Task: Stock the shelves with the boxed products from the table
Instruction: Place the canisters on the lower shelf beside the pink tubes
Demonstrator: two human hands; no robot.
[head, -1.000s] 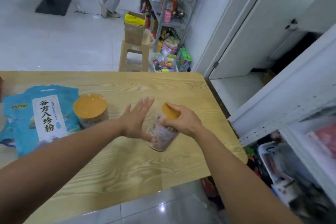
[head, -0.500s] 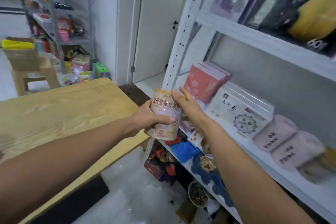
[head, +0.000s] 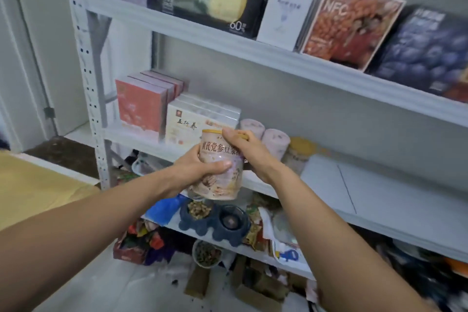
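Jar (head: 219, 180) in left hand (head: 200, 168), right hand (head: 249, 153); pink rolls (head: 276, 143) just behind.

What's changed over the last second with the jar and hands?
The jar left the table, carried right and up to the middle shelf. The left hand, open beside it a second ago, now grips its side; the right hand keeps its grip at the lid. The boxes there are unmoved.
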